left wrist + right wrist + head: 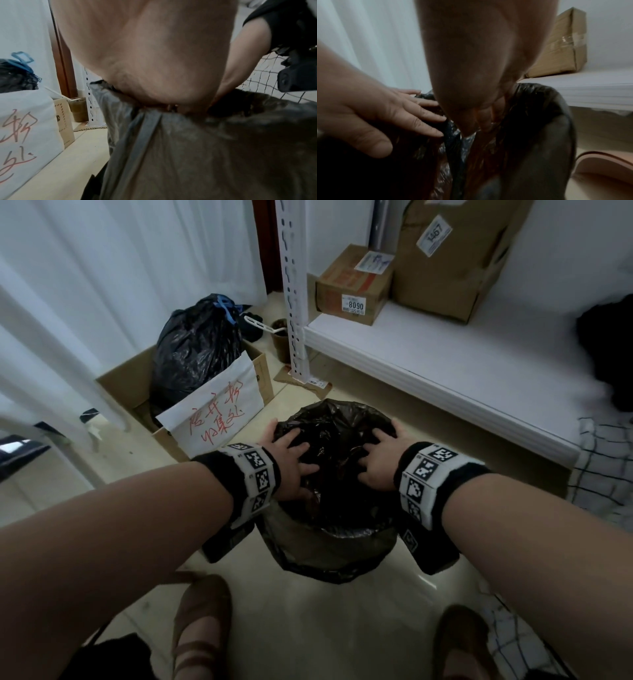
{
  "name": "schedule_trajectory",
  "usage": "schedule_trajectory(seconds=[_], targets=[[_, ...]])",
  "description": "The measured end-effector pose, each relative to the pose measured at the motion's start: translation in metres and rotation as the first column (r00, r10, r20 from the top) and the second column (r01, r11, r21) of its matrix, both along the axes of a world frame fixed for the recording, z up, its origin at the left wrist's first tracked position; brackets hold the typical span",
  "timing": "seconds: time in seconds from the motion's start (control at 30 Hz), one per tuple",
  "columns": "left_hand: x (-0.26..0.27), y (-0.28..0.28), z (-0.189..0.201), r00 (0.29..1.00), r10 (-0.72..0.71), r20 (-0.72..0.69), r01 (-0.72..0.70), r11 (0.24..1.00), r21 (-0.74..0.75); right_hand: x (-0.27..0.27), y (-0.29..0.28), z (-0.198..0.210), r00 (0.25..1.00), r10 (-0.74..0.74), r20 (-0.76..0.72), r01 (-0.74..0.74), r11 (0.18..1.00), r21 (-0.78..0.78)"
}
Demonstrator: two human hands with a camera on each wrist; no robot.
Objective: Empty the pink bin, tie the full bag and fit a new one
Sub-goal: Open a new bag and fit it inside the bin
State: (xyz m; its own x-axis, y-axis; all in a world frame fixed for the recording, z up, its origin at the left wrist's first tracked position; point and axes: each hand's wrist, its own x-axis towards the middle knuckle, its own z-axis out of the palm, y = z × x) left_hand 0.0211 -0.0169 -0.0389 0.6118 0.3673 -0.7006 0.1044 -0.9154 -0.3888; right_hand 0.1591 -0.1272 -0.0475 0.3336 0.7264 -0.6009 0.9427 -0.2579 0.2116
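Pale curtains are hanging along the left, dim light is glancing off the cream tiled floor, a white slotted shelf post is standing at the back, and a low white shelf is running along the right, carrying cardboard boxes

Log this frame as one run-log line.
stage: fitting new bag | left hand: flat, pressing liner | right hand: flat, pressing liner | black liner: draped over bin rim | tied full bag: in cardboard box
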Motion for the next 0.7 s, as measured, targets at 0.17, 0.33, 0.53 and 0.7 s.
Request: schedule_trajectory(seconds=[0.17,0.33,0.53,0.7], targets=[[-0.004,-0.011,0.019,0.993,0.071,0.099,-0.066,0.996,-0.054,0.000,-0.014,0.029,0.994,-0.041,-0.103,0.053,0.992,0.115],[-0.020,-0.015,0.030,0.941,0.266,0.209,-0.260,0.964,-0.054,-0.005,-0.044,0.044,0.903,-0.359,-0.236,0.391,0.914,0.108],[-0.025,-0.028,0.043,0.928,0.338,0.154,-0.340,0.940,-0.017,-0.013,-0.070,0.045,0.850,-0.432,-0.301,0.484,0.866,0.124],[-0.019,-0.037,0.048,0.902,0.378,0.209,-0.368,0.926,-0.085,-0.013,-0.080,0.044,0.643,-0.559,-0.523,0.726,0.663,0.183]])
